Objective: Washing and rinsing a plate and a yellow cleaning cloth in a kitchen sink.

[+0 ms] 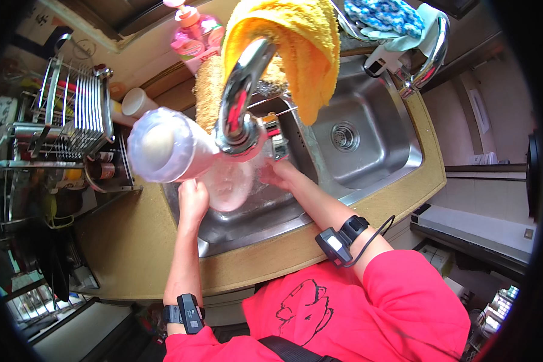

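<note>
My left hand (193,199) is curled at the left edge of a pale, wet bowl-like dish (230,186) and grips its rim. The dish is tilted inside the left basin of a stainless steel sink (253,231). To its right, my right hand (276,174) reaches under the chrome faucet (246,86), its fingers blurred by water and partly hidden. I cannot tell whether those fingers touch the dish. A translucent faucet-mounted water filter (167,145) juts out above my left hand and hides part of the dish.
A yellow towel (316,59) drapes over the faucet. Behind stands a pink soap pump bottle (197,34). The right basin (371,113) has a drain strainer (345,135). A wire dish rack (72,104) stands left; a second chrome faucet (430,59) rises at the right.
</note>
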`<state>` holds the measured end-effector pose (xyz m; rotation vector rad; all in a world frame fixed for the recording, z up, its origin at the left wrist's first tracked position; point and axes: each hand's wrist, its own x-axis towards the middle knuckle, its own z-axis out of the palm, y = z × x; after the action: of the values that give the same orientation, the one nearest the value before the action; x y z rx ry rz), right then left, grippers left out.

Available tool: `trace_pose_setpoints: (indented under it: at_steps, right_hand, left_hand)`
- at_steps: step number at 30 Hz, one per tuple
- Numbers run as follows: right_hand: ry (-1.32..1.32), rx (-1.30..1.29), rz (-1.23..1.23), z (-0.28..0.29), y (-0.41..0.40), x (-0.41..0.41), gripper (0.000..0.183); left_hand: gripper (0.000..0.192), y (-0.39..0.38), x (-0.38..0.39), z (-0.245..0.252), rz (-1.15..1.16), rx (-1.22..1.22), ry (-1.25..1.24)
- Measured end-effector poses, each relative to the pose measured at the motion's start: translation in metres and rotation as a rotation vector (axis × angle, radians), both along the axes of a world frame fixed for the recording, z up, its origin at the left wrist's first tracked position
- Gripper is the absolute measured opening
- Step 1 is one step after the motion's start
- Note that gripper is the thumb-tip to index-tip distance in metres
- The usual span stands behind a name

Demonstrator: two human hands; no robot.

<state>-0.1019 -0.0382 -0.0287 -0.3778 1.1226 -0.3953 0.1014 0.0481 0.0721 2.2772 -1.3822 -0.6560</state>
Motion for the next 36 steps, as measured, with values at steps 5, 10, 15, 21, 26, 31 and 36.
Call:
trace_pose_setpoints:
  at_steps: [5, 10, 15, 21, 26, 31, 36]
  right_hand:
    - [-0.226, 0.246, -0.197, -0.010, -0.013, 0.015, 0.018]
    - [-0.463, -0.165, 0.034, -0.003, -0.048, 0.058, 0.017]
    - [-0.479, -0.688, 0.224, 0.033, -0.059, 0.090, 0.021]
    - [-0.379, -0.868, 0.145, 0.038, -0.070, 0.082, 0.023]
    - [-0.229, -0.902, 0.109, 0.031, -0.071, 0.048, 0.024]
    - [0.083, -0.773, 0.042, 0.012, -0.042, -0.001, 0.026]
    - [0.232, -0.611, 0.060, 0.019, 0.012, -0.001, 0.032]
  left_hand:
    - [0.022, -0.020, -0.008, 0.063, -0.220, 0.057, -0.422]
    - [0.037, -0.026, 0.010, 0.042, -0.097, 0.146, -0.296]
    - [0.048, 0.008, 0.030, 0.000, 0.125, -0.067, 0.317]
    - [0.048, 0.015, -0.004, -0.003, 0.249, -0.003, 0.863]
    - [0.049, 0.022, -0.008, -0.020, 0.328, -0.156, 1.150]
    - [0.047, 0.024, -0.027, -0.048, 0.451, -0.283, 1.334]
    - [0.034, -0.031, -0.030, -0.061, 0.035, -0.095, -0.237]
